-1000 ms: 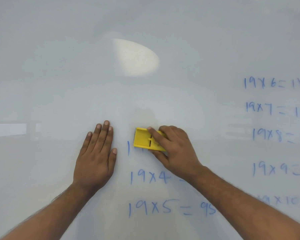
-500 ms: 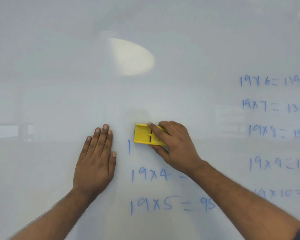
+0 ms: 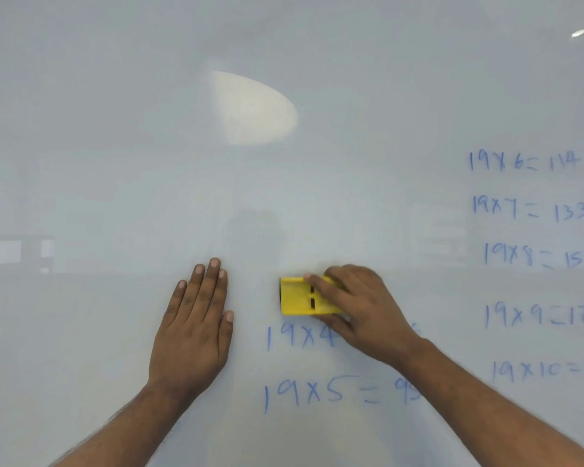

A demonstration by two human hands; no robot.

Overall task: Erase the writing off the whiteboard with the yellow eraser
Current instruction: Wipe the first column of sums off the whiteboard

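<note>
My right hand (image 3: pixel 358 308) grips the yellow eraser (image 3: pixel 297 296) and presses it flat on the whiteboard (image 3: pixel 115 163), just above the blue line "19x4" (image 3: pixel 300 337). The line "19x5 = 95" (image 3: pixel 321 394) runs below it, partly behind my right forearm. My left hand (image 3: pixel 193 328) lies flat on the board left of the eraser, fingers together, holding nothing. A second column of blue sums, from "19x6 = 114" (image 3: pixel 523 161) down to "19x10" (image 3: pixel 533 370), fills the right side.
A bright oval light reflection (image 3: pixel 253 109) shows on the upper middle of the board. The board's left and upper areas carry no writing. The right column of sums runs off the right edge.
The eraser has slid down and a little right, wiping away the lone stroke left of the third line. My left hand has stayed flat in place.
</note>
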